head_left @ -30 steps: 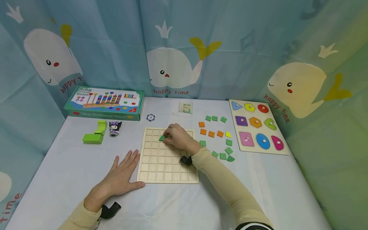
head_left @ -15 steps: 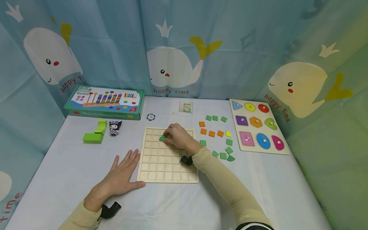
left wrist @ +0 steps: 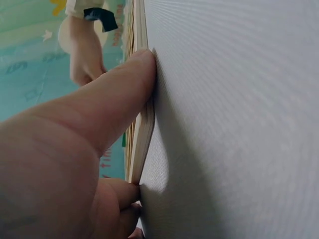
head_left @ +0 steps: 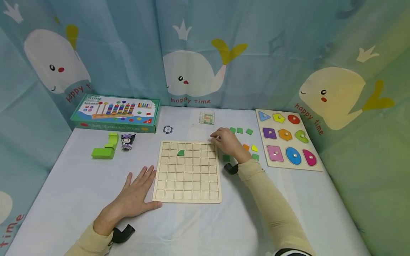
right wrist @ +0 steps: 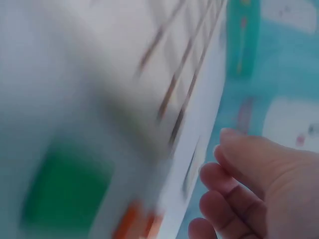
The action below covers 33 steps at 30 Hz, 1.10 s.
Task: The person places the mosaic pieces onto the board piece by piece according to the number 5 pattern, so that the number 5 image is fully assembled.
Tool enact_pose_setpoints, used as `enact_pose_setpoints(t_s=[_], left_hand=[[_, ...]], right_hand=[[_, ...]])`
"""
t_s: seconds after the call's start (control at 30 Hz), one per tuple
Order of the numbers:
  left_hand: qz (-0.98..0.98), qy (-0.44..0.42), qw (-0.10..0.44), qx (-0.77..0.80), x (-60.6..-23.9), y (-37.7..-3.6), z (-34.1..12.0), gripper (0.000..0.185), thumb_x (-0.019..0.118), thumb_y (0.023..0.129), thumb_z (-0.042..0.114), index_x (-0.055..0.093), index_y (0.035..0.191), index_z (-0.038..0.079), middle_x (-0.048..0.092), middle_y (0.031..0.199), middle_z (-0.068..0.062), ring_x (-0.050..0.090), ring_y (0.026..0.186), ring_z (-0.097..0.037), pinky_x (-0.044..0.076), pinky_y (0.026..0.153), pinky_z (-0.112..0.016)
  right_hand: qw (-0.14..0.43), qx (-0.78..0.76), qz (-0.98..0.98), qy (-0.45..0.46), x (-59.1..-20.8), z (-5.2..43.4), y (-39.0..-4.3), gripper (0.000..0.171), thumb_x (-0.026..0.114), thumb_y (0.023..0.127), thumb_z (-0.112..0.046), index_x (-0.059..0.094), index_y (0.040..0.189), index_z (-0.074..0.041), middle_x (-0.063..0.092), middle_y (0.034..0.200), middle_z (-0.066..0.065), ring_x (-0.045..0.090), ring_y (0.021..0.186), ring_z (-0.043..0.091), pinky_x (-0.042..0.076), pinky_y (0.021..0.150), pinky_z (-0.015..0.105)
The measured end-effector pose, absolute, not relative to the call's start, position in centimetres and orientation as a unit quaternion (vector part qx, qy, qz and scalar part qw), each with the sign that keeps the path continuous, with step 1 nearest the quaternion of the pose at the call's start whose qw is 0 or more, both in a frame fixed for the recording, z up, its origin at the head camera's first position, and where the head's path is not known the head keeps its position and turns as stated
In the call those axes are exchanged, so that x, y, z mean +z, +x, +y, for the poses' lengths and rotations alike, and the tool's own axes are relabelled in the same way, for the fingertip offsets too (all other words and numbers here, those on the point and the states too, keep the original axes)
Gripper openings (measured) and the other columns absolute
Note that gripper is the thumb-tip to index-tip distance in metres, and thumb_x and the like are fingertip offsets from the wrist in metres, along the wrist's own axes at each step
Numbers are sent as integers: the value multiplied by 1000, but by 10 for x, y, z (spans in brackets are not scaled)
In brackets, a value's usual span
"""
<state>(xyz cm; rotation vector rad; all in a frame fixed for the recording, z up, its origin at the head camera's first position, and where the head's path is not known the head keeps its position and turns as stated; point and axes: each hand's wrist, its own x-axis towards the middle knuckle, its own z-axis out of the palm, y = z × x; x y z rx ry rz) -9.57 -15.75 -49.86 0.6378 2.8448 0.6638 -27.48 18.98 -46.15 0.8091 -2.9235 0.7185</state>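
Whale-print curtains (head_left: 262, 85) surround a white tabletop (head_left: 192, 227). We see a left hand (head_left: 136, 195) lying flat, fingers spread wide, touching a gridded wooden board (head_left: 187, 177). One rounded green piece (head_left: 180, 153) sits in its second row from the far edge. Near the far right corner, a right hand (head_left: 228, 141) hovers, fingers loosely curled and empty, beside loose tiles (head_left: 239, 130).

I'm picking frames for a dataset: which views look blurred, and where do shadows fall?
Head view: mostly sharp, soft shadow beside the right sleeve; left wrist view: left hand fairly clear, dark shadow on the tablecloth; right wrist view: grid board and green tile strongly blurred, right hand clearer.
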Motion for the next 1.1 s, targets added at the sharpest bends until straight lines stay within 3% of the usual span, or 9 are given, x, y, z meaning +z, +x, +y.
enact_pose_setpoints(t_s=[0.27,0.67,0.93,1.1], left_hand=[[951,203,76,222,-501,-93,-160,107,68,79,64,27,152,-3,18,160,-17,9,146,-36,-1,106,-68],[949,205,77,226,-501,-92,-159,106,68,80,62,26,152,-3,18,159,-17,9,146,-36,-1,106,-68],[947,213,79,228,-499,-94,-159,106,67,81,63,25,152,-3,17,160,-16,9,146,-36,0,107,-67],[947,216,76,226,-497,-96,-159,106,66,81,63,25,152,-3,17,160,-16,9,146,-35,0,107,-68]], right_hand=[[-23,205,-957,205,-461,239,-288,25,70,91,-11,71,111,4,65,96,14,57,91,32,47,80,45],[-50,188,-958,209,-467,242,-300,27,72,90,-14,72,115,-2,61,88,9,54,81,26,46,74,40],[-45,193,-964,177,-467,234,-295,29,68,94,-19,68,114,3,60,109,17,56,99,32,47,87,44],[-38,255,-944,204,-457,202,-273,26,66,95,-16,67,114,2,62,112,16,60,97,28,51,82,40]])
